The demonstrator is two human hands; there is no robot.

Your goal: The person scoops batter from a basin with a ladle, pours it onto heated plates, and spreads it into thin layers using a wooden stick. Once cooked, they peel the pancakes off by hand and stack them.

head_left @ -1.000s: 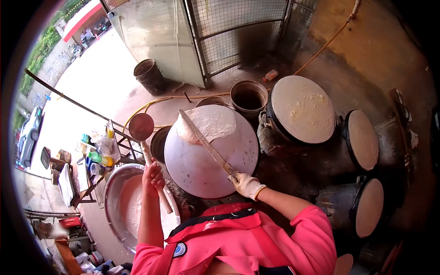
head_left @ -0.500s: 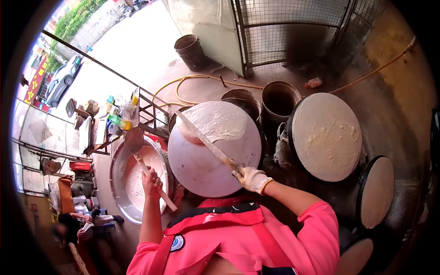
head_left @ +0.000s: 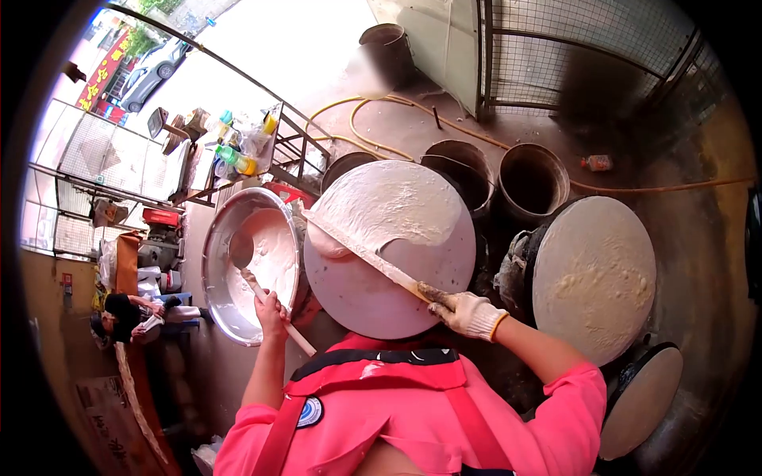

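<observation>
far left, beyond a rail, a cluttered side table point(head_left: 186, 163) with bottles, and a seated person point(head_left: 131, 313) low by the wall. next, a wide metal basin point(head_left: 218, 289) of pale batter, standing just beside the round griddle. inside it, the bowl of a long wooden ladle point(head_left: 242, 250) dipped at the batter's edge, handle slanting down and right. left hand point(head_left: 272, 311), bare, fingers pressed together and wrapped around that handle near its lower end. centre, a round white griddle point(head_left: 397, 297), upper half coated in a thin sheet of batter point(head_left: 393, 202), lower half bare. across it, a long flat spreader point(head_left: 361, 250) lying on the surface from upper left to lower right, wet batter piled along its far end. right hand point(head_left: 470, 314), in a white glove, fingers curled tight around the spreader's handle at the griddle's lower right rim. behind, two dark buckets point(head_left: 533, 181) and a yellow hose on the ground. right, a second griddle point(head_left: 594, 278) fully covered in cooking batter, and a third point(head_left: 641, 401) below it, well apart from both hands.
</observation>
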